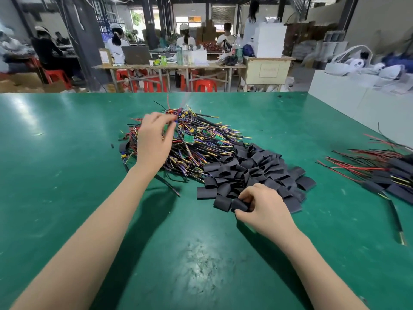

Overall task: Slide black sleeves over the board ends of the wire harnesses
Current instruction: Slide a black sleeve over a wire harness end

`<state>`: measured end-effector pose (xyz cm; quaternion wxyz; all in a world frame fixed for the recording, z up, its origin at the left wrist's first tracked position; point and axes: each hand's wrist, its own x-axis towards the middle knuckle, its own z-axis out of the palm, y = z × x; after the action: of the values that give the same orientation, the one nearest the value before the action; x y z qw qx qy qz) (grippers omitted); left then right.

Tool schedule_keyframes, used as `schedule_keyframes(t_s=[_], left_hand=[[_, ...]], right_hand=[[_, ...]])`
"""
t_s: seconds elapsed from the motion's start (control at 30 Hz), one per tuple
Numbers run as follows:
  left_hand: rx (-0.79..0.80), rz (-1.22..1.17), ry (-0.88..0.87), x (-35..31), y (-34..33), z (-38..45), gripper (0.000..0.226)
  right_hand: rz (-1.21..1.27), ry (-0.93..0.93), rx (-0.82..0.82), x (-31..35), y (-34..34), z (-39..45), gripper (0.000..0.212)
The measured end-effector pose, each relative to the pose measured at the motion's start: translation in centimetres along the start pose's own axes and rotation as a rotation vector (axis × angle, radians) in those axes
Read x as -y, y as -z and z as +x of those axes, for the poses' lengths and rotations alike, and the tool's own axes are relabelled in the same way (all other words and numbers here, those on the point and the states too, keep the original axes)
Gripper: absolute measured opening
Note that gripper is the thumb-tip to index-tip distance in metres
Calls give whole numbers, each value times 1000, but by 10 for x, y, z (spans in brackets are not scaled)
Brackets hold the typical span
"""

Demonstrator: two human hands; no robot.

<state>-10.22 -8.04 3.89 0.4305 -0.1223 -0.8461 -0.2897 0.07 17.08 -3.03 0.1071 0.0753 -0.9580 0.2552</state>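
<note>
On the green table (67, 198), the left hand (154, 139) pinches into the far tangle of wire harnesses (201, 139). Right of it lie flat black sleeves (257, 171); the right hand (263, 209) grips one sleeve (240, 204) at the pile's near edge.

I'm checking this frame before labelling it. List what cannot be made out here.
Head view only:
- Left hand: fingertips motion-blurred over the harness pile, so what they pinch is unclear.
- Right hand: its fingers hide much of the sleeve they grip.
- Finished harnesses: cut off by the right edge.
- Green boards: too small for detail.
</note>
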Motion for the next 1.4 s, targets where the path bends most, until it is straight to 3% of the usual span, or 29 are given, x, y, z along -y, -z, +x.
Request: schedule_keyframes(t_s=[0.1, 0.17, 0.27, 0.37, 0.5, 0.6, 0.73, 0.8, 0.9, 0.97, 1.03, 1.4], left_hand=[[-171, -369, 130, -23, 28, 19, 16], [-225, -788, 254, -32, 48, 27, 15], [-122, -1352, 501, -32, 59, 18, 14], [0, -1435, 729, -23, 43, -21, 16], [-34, -1613, 1100, -3, 28, -57, 18], [-52, -1527, 1269, 8, 23, -67, 20], [108, -1258, 1315, 8, 14, -75, 33], [176, -976, 1126, 8, 13, -79, 24], [267, -439, 637, 11, 19, -82, 18], [297, -263, 424, 13, 26, -82, 24], [283, -160, 336, 15, 28, -83, 26], [-135, -647, 737, 19, 18, -82, 26]], right_hand=[[60, 6, -34, 1, 2, 0, 19], [139, 10, -67, 1, 5, 1, 18], [283, -22, -106, -3, 11, 3, 19], [336, -55, -124, -9, 15, 5, 18], [321, 2, -130, -12, 16, 6, 17], [291, 64, -124, -11, 15, 6, 22], [198, 177, -97, -7, 13, 4, 26], [190, 196, -75, -6, 12, 3, 27], [198, 185, -79, -7, 12, 2, 27], [194, 180, -94, -9, 13, 2, 26], [193, 181, -108, -9, 15, 1, 24], [145, 199, -82, -11, 23, 2, 18]])
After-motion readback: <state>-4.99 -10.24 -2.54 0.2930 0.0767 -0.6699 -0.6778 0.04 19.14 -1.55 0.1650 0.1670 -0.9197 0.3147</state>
